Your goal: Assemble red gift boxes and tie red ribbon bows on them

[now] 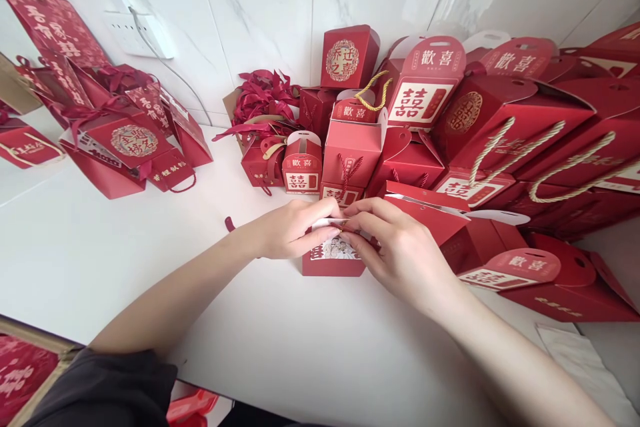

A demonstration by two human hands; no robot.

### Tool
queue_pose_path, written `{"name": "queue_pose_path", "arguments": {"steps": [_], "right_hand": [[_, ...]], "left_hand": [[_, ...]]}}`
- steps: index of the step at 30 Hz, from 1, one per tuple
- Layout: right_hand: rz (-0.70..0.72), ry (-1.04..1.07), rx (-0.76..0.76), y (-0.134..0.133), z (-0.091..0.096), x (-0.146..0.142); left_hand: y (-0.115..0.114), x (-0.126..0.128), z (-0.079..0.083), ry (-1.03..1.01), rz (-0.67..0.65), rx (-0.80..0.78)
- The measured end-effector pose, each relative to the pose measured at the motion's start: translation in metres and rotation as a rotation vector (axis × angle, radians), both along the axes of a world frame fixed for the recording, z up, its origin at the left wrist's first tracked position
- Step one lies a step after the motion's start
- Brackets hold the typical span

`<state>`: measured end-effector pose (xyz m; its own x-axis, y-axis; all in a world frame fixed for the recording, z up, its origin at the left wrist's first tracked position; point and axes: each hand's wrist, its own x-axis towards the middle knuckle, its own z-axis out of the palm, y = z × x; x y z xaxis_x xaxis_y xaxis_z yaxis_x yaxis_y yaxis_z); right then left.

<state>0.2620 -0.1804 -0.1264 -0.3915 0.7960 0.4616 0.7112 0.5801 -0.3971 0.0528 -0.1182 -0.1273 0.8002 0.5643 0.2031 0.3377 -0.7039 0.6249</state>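
Note:
A small red gift box point(334, 267) with a white printed picture on its front stands upright on the white table point(240, 333). At its top edge, my left hand point(295, 228) pinches the left side between thumb and fingers. From the right, my right hand point(400, 240) pinches the same top edge, its fingertips almost meeting the left ones. Something thin and gold shows between the fingertips, too small to make out. My fingers cover most of the box's top. Just behind it stands a pinkish-red box point(353, 150) with a dark red cord.
Many red boxes with rope handles point(493, 153) are stacked along the right and back. Dark red ribbons point(265, 100) fill a carton by the wall. More ribboned boxes point(133, 140) stand at left, below a wall socket point(137, 33). A white cloth point(583, 367) lies at lower right.

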Motion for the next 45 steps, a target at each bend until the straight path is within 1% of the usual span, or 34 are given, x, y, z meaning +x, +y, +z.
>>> {"name": "queue_pose_path", "arguments": {"steps": [3,6,12,15,17,21,23,24,26,29,31,33,36,39,41,43,45], "right_hand": [[-0.05,0.071,-0.001,0.0,0.0,0.0],[-0.054,0.11,0.004,0.001,0.0,0.001],[0.064,0.094,0.082,0.003,0.005,0.009],[0.077,0.123,0.094,0.006,0.005,0.011],[0.089,0.138,0.075,0.009,0.003,0.011],[0.088,0.198,-0.003,0.014,-0.001,0.008],[0.079,0.246,-0.041,0.014,0.0,0.007],[0.081,0.267,-0.075,0.013,0.001,0.007],[0.113,0.303,-0.188,0.01,0.007,0.009],[0.206,0.323,-0.403,0.002,0.021,0.017],[0.26,0.293,-0.456,-0.003,0.031,0.026],[0.287,0.226,-0.399,-0.007,0.038,0.035],[0.279,0.071,-0.206,-0.009,0.041,0.045],[0.253,-0.121,-0.029,-0.008,0.039,0.05],[0.229,-0.195,0.092,-0.008,0.038,0.05],[0.204,-0.196,0.213,-0.006,0.036,0.048],[0.152,-0.159,0.301,-0.002,0.031,0.044]], "left_hand": [[0.0,-0.001,-0.002,0.012,0.008,0.024],[0.001,-0.001,-0.004,0.012,0.014,0.033],[0.002,-0.002,-0.004,-0.001,0.0,0.011],[0.0,0.0,-0.003,0.01,0.02,0.002],[-0.001,0.003,-0.003,-0.008,0.041,0.003],[-0.001,0.007,-0.008,-0.107,0.135,0.069],[0.002,0.007,-0.01,-0.149,0.148,0.1],[0.004,0.006,-0.009,-0.164,0.126,0.108],[0.009,0.002,-0.006,-0.174,0.049,0.09],[0.018,-0.005,0.001,-0.153,-0.074,-0.055],[0.023,-0.01,0.005,-0.137,-0.131,-0.178],[0.027,-0.014,0.007,-0.135,-0.168,-0.278],[0.03,-0.017,0.005,-0.147,-0.209,-0.356],[0.033,-0.017,0.003,-0.147,-0.241,-0.347],[0.032,-0.016,0.005,-0.136,-0.237,-0.318],[0.03,-0.015,0.009,-0.105,-0.212,-0.29],[0.025,-0.014,0.013,-0.058,-0.194,-0.264]]}}
